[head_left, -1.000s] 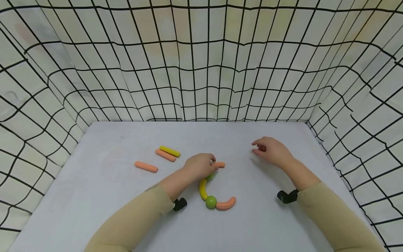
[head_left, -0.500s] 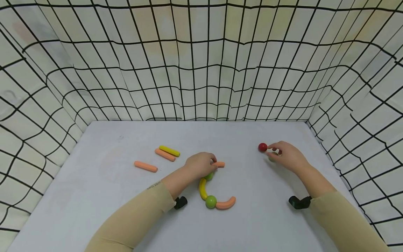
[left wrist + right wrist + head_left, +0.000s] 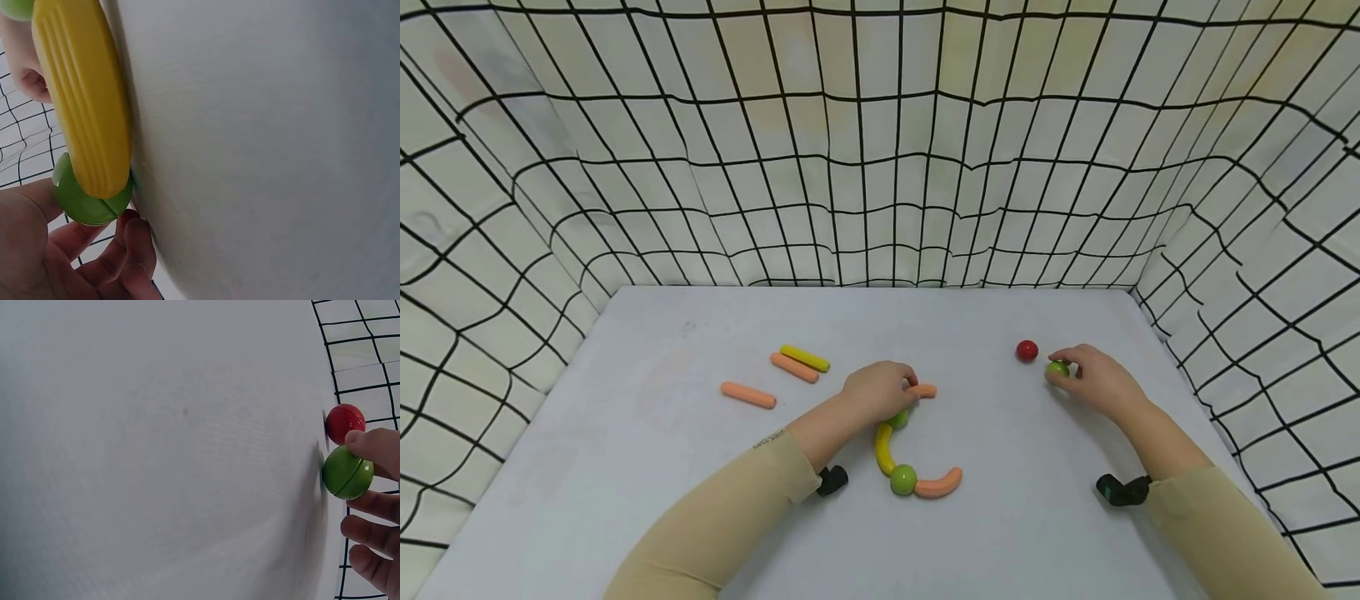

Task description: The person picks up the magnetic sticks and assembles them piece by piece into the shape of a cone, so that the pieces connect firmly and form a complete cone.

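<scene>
In the head view, my left hand (image 3: pixel 880 392) pinches an orange stick (image 3: pixel 927 390) at the top of a C-shaped chain. Below the hand the chain runs through a green ball (image 3: pixel 898 419), a curved yellow stick (image 3: pixel 884 450), a second green ball (image 3: pixel 903 480) and a curved orange stick (image 3: pixel 938 483). The left wrist view shows the thumb against the slotted upper green ball (image 3: pixel 87 200); the fingertips' exact hold is hidden. My right hand (image 3: pixel 1097 379) holds a loose green ball (image 3: pixel 1057 369) between thumb and fingers. Beside it lies a red ball (image 3: pixel 1027 351).
On the left part of the white table (image 3: pixel 625 467) lie a yellow stick (image 3: pixel 805 358), an orange stick (image 3: pixel 794 367) close alongside it, and another orange stick (image 3: pixel 748 395) apart. Black netting (image 3: pixel 880 167) surrounds the back and sides.
My right hand has let go of the red ball, shifted right and toward me, and taken hold of the green ball. My left hand stays at the chain.
</scene>
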Demonstrator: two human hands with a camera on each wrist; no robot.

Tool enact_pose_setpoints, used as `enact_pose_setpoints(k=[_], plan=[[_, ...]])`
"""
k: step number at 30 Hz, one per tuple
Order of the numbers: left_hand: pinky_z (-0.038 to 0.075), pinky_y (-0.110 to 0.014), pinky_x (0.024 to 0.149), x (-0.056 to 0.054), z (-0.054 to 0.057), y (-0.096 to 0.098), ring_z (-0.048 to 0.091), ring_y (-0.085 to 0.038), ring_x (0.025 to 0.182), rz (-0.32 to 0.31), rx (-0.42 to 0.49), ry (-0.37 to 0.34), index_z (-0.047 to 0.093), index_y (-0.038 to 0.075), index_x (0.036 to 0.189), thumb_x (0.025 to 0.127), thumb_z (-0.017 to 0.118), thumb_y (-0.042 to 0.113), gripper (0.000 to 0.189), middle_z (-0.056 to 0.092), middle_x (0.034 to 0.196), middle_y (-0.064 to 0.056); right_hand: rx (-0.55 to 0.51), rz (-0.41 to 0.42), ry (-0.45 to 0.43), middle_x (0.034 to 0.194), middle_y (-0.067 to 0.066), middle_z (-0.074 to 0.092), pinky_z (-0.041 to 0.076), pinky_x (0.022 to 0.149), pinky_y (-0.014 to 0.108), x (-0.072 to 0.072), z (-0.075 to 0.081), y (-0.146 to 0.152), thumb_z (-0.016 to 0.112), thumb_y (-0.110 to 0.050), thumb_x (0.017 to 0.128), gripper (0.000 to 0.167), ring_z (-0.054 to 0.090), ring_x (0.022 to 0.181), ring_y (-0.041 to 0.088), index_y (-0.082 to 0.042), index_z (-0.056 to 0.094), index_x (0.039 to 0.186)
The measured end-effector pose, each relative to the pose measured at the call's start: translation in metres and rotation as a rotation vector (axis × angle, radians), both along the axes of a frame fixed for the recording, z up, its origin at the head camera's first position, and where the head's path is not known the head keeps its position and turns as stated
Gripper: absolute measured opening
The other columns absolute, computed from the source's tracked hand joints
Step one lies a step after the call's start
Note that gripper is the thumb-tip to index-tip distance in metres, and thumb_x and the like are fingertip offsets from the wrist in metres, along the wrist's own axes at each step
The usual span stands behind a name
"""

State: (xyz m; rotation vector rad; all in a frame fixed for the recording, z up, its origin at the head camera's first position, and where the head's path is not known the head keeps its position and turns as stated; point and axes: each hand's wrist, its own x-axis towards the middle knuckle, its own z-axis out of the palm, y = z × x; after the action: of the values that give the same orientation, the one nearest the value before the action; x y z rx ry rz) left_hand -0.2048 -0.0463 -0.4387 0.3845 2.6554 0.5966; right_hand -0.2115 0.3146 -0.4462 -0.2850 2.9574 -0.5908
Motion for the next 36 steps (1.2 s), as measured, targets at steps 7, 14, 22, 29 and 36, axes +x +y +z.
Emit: enact_pose_setpoints(k=[7,14,22,29,36], plan=[[0.046,-0.028,0.059,-0.001,0.002,0.002,0.057,-0.014,0.067,0.004,-0.008,-0.006,0.068,0.018,0.118,0.096,0.065,0.033,0.026,0.065,0.098,0.003,0.027,-0.005,-0.01,0.111,0.014,0.062,0.048,0.073,0.041,0.001,-0.001,0.002,0.07,-0.03,0.092,0.042,0.055,0.087,0.026,-0.007,0.064,0.127],[0.046,-0.028,0.06,0.0,0.004,0.004,0.057,-0.015,0.068,0.005,-0.003,-0.008,0.068,0.018,0.117,0.094,0.067,0.032,0.027,0.066,0.1,0.002,0.044,-0.012,-0.024,0.111,0.016,0.063,0.048,0.076,0.045,0.001,-0.002,0.004,0.069,-0.032,0.093,0.043,0.055,0.088,0.027,-0.008,0.064,0.128],[0.046,-0.028,0.058,-0.001,0.005,0.005,0.057,-0.015,0.068,0.0,-0.025,-0.008,0.068,0.018,0.117,0.095,0.067,0.032,0.027,0.066,0.101,0.002,0.029,-0.018,-0.017,0.107,0.01,0.065,0.047,0.074,0.041,0.003,-0.004,-0.001,0.07,-0.033,0.092,0.042,0.055,0.088,0.026,-0.009,0.066,0.127],[0.046,-0.027,0.058,0.0,0.006,0.006,0.056,-0.015,0.067,-0.006,-0.036,0.005,0.068,0.018,0.118,0.096,0.066,0.03,0.025,0.067,0.102,0.001,0.033,0.022,0.013,0.105,0.007,0.066,0.047,0.072,0.039,0.005,-0.006,-0.015,0.07,-0.033,0.092,0.042,0.055,0.083,0.023,-0.009,0.067,0.125],[0.046,-0.027,0.056,0.003,0.009,0.007,0.056,-0.014,0.065,-0.009,-0.032,0.017,0.068,0.018,0.119,0.097,0.064,0.029,0.025,0.066,0.103,0.0,0.041,0.072,0.044,0.102,0.005,0.067,0.048,0.071,0.038,0.008,-0.004,-0.035,0.074,-0.033,0.09,0.038,0.054,0.079,0.02,-0.01,0.069,0.12]])
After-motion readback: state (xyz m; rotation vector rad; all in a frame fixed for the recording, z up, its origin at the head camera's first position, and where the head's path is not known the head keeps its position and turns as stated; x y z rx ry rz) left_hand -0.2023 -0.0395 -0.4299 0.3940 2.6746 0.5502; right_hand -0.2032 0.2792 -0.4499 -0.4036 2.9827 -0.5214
